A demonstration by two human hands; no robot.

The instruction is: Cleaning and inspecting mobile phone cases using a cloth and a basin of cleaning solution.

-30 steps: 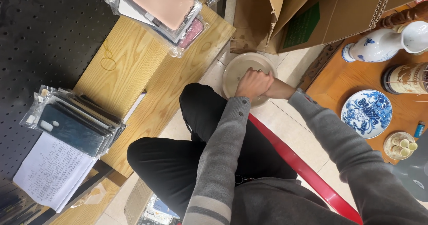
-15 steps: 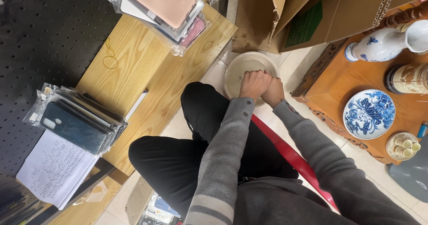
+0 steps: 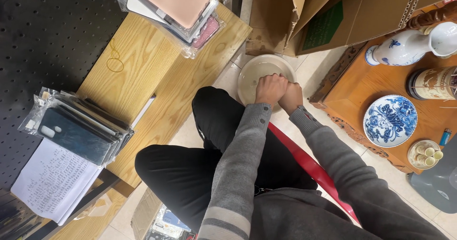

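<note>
Meeting over one bowl (image 3: 257, 71): two hands (image 3: 281, 91)

Both hands, left hand (image 3: 270, 88) and right hand (image 3: 291, 97), are pressing together over a pale bowl (image 3: 252, 71) sitting on the tiled floor (image 3: 314, 66), beside a wooden table (image 3: 147, 73).

My left hand (image 3: 270, 88) and right hand (image 3: 291, 97) cover the near side of the bowl (image 3: 257, 73), so I cannot tell what my fingers hold, if anything. The frame's right edge cuts off the white jug (image 3: 409, 47) and the jar (image 3: 435, 84). The top edge cuts the pink case (image 3: 173, 2) and the boxes (image 3: 342, 11). Lower left, the paper's (image 3: 50, 183) writing is too small to read.
</note>
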